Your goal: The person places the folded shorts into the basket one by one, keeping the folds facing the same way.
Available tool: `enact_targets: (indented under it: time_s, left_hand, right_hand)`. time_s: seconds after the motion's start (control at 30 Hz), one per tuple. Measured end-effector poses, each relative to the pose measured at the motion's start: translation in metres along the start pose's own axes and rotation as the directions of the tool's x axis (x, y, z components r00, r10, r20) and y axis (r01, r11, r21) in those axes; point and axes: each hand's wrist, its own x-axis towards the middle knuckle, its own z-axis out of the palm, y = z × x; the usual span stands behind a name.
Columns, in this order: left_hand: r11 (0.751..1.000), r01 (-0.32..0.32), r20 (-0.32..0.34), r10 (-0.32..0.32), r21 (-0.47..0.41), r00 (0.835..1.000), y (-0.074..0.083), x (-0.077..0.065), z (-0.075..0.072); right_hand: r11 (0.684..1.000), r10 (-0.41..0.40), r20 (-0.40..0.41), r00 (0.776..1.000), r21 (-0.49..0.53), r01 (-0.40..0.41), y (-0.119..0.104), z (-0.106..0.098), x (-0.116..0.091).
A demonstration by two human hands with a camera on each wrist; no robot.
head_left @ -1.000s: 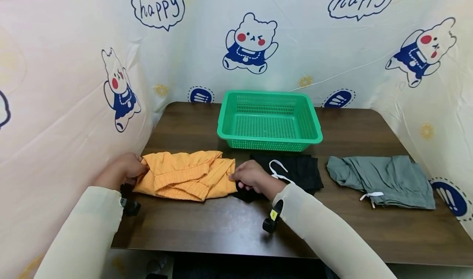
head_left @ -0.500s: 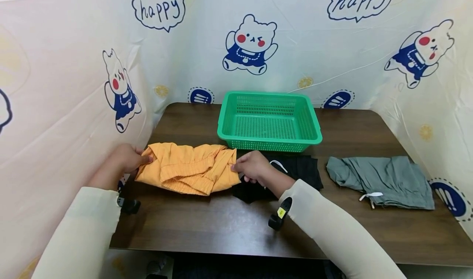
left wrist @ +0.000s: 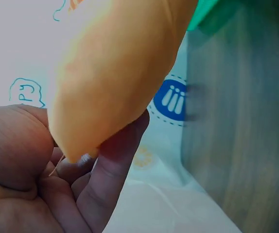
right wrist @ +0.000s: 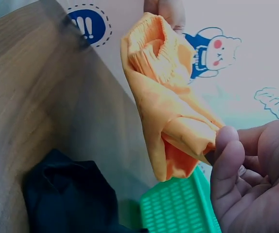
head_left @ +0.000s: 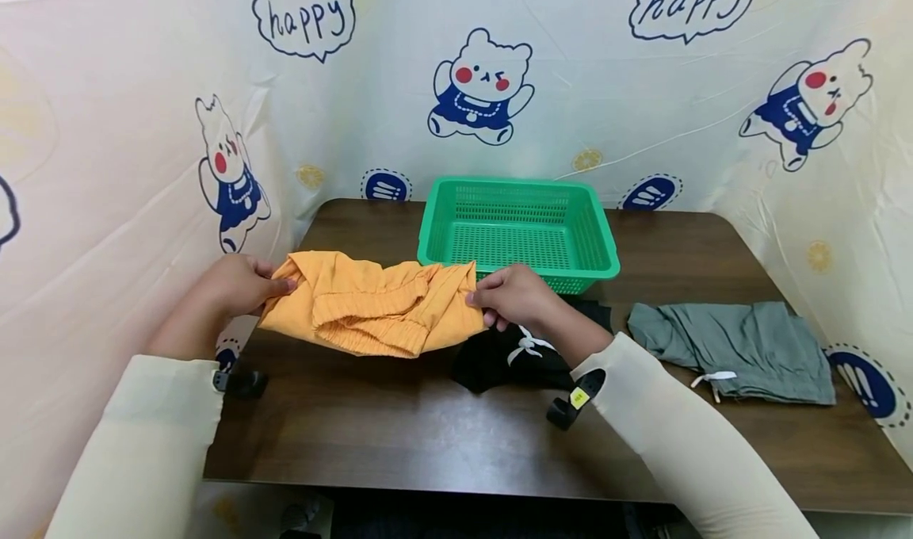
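Folded yellow-orange shorts with a gathered elastic waistband hang between both hands, lifted off the table. My left hand pinches their left end; the left wrist view shows the cloth between thumb and fingers. At the right end, my right hand pinches the edge with thumb and fingertips, as the right wrist view also shows on the shorts. The shorts' upper right corner overlaps the front left of a green plastic basket in the head view. Black shorts with a white drawstring lie under the right forearm, partly hidden.
Grey-green shorts with a white drawstring lie folded at the right of the brown wooden table. The basket stands at the back middle. A printed white cloth hangs around the back and sides.
Both hands have raised the yellow-orange shorts off the table and carried them away from me and slightly right, towards the basket. More of the black shorts' drawstring shows.
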Motion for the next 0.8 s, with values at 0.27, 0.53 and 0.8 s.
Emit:
enact_targets:
  time_s: [0.27,0.53,0.8]
  left_hand:
    - [0.996,-0.079,-0.019,0.078,-0.037,0.997,0.014,-0.014,-0.010]
    - [0.996,-0.066,-0.016,0.066,-0.055,0.998,0.034,0.004,0.007]
    - [0.998,-0.050,-0.042,0.049,-0.036,0.998,0.067,0.040,0.035]
  right_hand:
    - [0.999,-0.041,0.007,0.999,0.018,0.041,-0.013,-0.016,-0.015]
    - [0.999,-0.024,-0.066,0.998,0.031,0.026,-0.016,-0.047,-0.014]
    - [1.000,0.006,-0.148,0.989,0.011,-0.004,0.000,-0.088,-0.002]
